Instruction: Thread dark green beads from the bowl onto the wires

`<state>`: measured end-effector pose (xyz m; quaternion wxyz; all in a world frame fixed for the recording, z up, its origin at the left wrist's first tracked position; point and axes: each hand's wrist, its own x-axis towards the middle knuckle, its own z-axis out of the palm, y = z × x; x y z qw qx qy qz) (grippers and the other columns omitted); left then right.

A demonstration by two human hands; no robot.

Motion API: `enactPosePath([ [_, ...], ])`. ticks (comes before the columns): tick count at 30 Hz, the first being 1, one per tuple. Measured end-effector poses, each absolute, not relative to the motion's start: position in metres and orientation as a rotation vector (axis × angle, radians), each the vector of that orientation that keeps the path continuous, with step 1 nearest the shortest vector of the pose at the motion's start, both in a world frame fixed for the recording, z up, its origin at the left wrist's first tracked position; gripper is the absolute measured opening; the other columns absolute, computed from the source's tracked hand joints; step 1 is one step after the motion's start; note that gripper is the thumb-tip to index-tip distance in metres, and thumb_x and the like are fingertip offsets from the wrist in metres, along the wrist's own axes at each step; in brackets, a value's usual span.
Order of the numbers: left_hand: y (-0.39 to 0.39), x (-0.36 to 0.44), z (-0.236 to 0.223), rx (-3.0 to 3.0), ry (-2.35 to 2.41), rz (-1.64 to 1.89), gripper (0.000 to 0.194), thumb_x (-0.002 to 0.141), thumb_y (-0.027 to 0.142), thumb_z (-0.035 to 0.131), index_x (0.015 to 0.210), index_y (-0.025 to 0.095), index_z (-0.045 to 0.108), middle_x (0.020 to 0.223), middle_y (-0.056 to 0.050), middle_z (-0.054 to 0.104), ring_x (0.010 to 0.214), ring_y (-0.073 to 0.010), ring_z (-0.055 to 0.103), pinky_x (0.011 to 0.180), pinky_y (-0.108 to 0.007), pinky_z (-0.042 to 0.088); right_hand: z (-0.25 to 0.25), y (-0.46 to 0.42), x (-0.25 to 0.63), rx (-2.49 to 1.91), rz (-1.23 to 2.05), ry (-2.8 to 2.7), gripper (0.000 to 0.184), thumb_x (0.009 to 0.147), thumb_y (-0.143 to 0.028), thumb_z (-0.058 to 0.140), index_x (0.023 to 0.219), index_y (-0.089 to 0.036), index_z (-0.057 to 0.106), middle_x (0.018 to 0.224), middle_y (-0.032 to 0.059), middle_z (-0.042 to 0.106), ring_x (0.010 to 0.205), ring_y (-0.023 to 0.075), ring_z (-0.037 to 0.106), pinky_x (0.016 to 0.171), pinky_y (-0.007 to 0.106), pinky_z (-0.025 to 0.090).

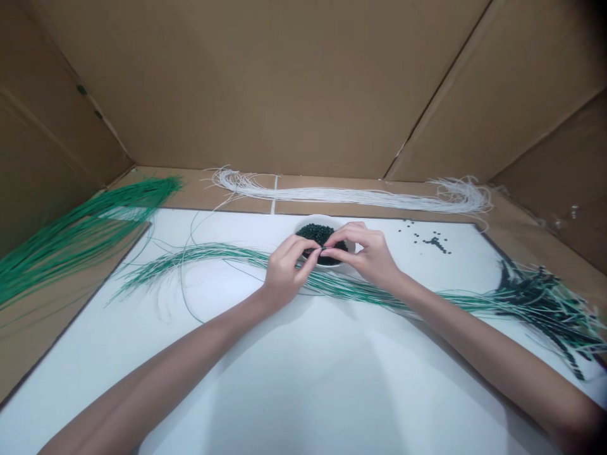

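Observation:
Over a white bowl [336, 221] of dark green or black beads [315, 232], my two hands meet at their fingertips. My left hand [287, 268] is closed in a pinch from the left. From the right, my right hand [370, 249] pinches at the same spot. Whatever lies between the fingertips is too small to make out. Beneath my wrists runs a long bundle of green and white strings [339, 285]. Many dark beads [526, 291] are threaded on its right end. One thin loose string [181, 287] curves down towards my left forearm.
A thick bundle of green strings [95, 221] lies at the far left. Behind the white board [284, 379], a bundle of white strings [351, 194] stretches along the cardboard wall [265, 88]. Several loose beads [436, 243] are scattered right of the bowl.

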<state>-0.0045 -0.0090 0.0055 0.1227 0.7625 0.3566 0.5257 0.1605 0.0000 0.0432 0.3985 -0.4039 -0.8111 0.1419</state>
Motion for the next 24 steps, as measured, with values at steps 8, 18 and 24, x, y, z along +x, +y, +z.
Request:
enactPosePath([
  [8, -0.009, -0.005, 0.004, 2.188, 1.098, 1.530, 0.009, 0.079, 0.018, 0.051, 0.086, 0.016, 0.057, 0.080, -0.003, 0.057, 0.070, -0.0099, 0.053, 0.063, -0.020, 0.043, 0.045, 0.001, 0.161, -1.000, 0.253, -2.153, 0.008, 0.074, -0.020, 0.054, 0.070, -0.020, 0.061, 0.067, 0.0009, 0.064, 0.065, 0.0142, 0.056, 0.073, 0.032, 0.039],
  [18, -0.008, -0.007, 0.016, 2.200, 1.083, 1.352, 0.017, 0.079, 0.024, 0.051, 0.091, 0.017, 0.061, 0.081, -0.004, 0.060, 0.074, -0.0118, 0.053, 0.068, -0.023, 0.042, 0.049, 0.000, 0.161, -0.920, 0.068, -2.228, 0.008, 0.074, -0.015, 0.048, 0.071, -0.018, 0.054, 0.066, 0.0006, 0.061, 0.063, 0.0125, 0.054, 0.072, 0.030, 0.036],
  [24, -0.009, -0.007, 0.042, 2.042, 1.200, 1.188, 0.017, 0.076, 0.027, 0.052, 0.083, 0.015, 0.062, 0.072, -0.001, 0.058, 0.054, -0.0082, 0.044, 0.054, -0.020, 0.037, 0.061, -0.002, 0.164, -1.001, 0.126, -2.186, 0.008, 0.074, -0.016, 0.049, 0.069, -0.017, 0.055, 0.067, 0.0003, 0.060, 0.065, 0.0123, 0.053, 0.069, 0.028, 0.035],
])
